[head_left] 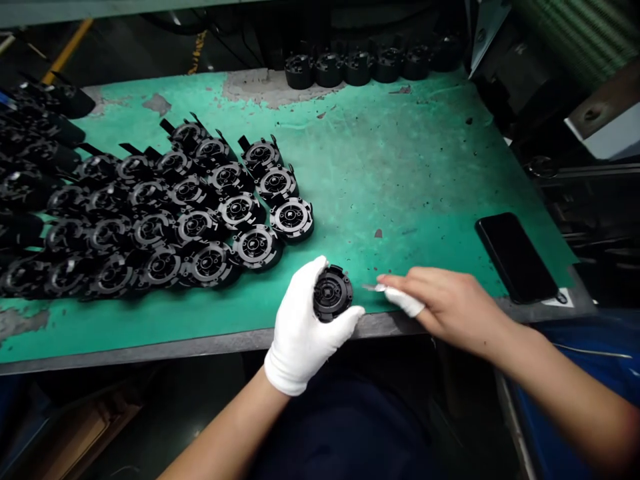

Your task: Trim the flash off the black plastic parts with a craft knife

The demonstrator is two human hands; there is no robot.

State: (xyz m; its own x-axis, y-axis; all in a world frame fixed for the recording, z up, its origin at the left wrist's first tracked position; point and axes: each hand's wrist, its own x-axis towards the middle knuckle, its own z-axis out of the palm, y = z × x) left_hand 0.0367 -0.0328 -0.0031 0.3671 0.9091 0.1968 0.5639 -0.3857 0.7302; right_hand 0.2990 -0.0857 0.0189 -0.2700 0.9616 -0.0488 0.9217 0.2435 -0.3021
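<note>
My left hand (300, 327), in a white glove, is wrapped round a black round plastic housing (331, 293) near the table's front edge. Its ringed face is turned up toward me. To the right of it, my right hand (440, 297) is bare except for a white cover on the thumb. Thumb and forefinger pinch a small thin blade (371, 288), its tip pointing at the housing but apart from it. Most of the blade is hidden in the fingers. The closest standing housing (292, 219) is just beyond my left hand.
Rows of similar black housings (163, 265) fill the left side of the green table (400, 167). Several more housings (357, 67) line the back edge. A black phone (517, 257) lies at the right. A metal bracket (607, 120) juts in at the upper right.
</note>
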